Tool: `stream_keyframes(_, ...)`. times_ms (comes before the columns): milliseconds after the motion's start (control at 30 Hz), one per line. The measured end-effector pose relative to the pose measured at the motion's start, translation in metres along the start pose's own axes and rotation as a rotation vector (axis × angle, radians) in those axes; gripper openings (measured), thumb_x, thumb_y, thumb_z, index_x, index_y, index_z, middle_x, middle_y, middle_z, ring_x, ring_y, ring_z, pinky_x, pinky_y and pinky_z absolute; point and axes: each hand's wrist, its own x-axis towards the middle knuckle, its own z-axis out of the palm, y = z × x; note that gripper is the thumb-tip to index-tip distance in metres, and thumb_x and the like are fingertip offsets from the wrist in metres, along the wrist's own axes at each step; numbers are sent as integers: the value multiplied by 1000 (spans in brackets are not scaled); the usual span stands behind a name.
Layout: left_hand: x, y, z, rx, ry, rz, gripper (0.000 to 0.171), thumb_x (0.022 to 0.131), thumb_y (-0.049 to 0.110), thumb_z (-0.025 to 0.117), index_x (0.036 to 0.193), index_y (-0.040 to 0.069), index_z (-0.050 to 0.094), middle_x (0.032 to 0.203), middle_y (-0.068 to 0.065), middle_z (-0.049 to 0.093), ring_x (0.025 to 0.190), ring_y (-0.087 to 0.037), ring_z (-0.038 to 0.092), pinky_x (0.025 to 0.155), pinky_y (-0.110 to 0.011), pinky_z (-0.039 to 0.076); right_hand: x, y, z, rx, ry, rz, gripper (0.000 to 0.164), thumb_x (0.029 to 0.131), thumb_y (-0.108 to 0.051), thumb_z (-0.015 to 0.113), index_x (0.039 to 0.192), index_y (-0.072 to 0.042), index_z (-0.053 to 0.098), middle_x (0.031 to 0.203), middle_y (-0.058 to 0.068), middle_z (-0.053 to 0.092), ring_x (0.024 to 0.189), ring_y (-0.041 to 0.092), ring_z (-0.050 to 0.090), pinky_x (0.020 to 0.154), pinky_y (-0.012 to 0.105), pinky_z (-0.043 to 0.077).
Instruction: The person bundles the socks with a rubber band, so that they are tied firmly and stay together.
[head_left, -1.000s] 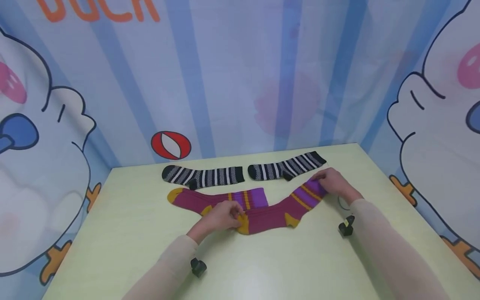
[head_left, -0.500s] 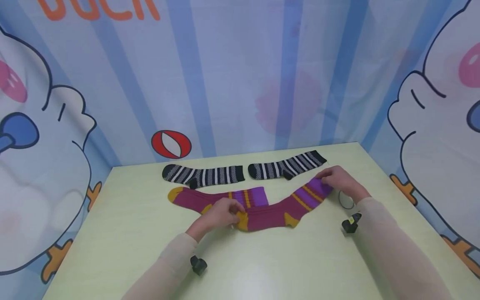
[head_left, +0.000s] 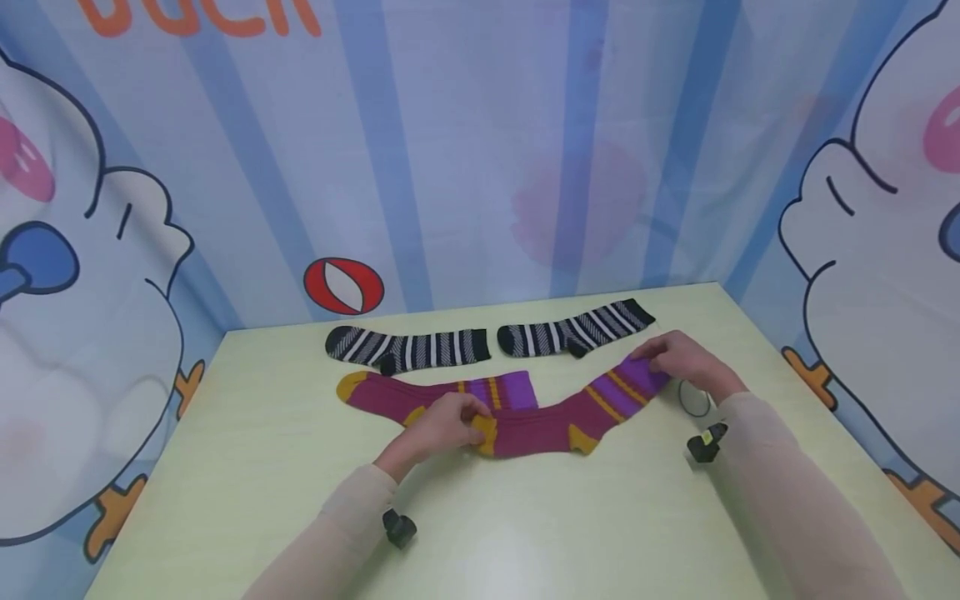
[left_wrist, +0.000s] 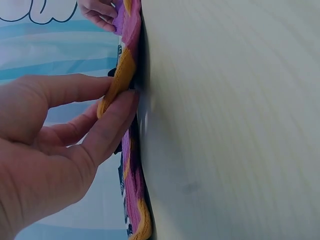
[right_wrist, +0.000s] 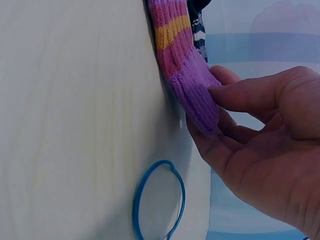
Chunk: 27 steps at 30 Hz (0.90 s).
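Observation:
A maroon sock (head_left: 532, 431) with a mustard toe and heel and a purple cuff stretches between my two hands. My left hand (head_left: 442, 425) pinches its mustard toe (left_wrist: 124, 75) between thumb and fingers. At the other end, my right hand (head_left: 686, 360) grips the purple cuff (right_wrist: 195, 95), which is raised off the table in the right wrist view. A matching maroon sock (head_left: 390, 396) lies flat behind and to the left, partly covered by my left hand and the held sock.
Two black-and-white striped socks lie along the back of the pale table (head_left: 247, 467), one at left (head_left: 442, 350) and one at right (head_left: 551, 337). A thin blue loop (right_wrist: 136, 210) shows below my right hand. A printed curtain (head_left: 480, 167) stands behind the table.
My right hand has shifted slightly to the right with the purple cuff, drawing the sock along. The left hand still pinches the toe, almost in place. The other socks stay put.

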Motion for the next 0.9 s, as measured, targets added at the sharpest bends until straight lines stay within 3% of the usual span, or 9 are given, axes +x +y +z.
stream_keyframes(467, -1, -2, 1, 11, 29, 7, 30, 84, -4, 74, 112, 7, 71, 115, -4, 67, 113, -27, 57, 101, -46, 46, -5, 5, -8, 13, -63, -6, 39, 91, 1, 59, 129, 11, 60, 123, 28, 60, 101, 33, 61, 85, 40, 52)
stream_keyframes(733, -1, -1, -6, 24, 22, 52, 34, 84, -5, 73, 115, 7, 72, 111, -3, 66, 98, -22, 55, 90, -39, 49, -13, 1, -16, 21, -96, -17, 40, 94, -2, 59, 132, 12, 57, 126, 30, 58, 102, 33, 62, 84, 41, 54)
stream_keyframes(900, -1, -4, -12, 5, 20, 55, 34, 83, -3, 75, 115, 9, 73, 112, -2, 67, 102, -21, 57, 94, -40, 48, -18, 0, -19, 39, -139, -21, 40, 96, -3, 59, 133, 11, 56, 130, 29, 56, 107, 32, 62, 86, 40, 55)
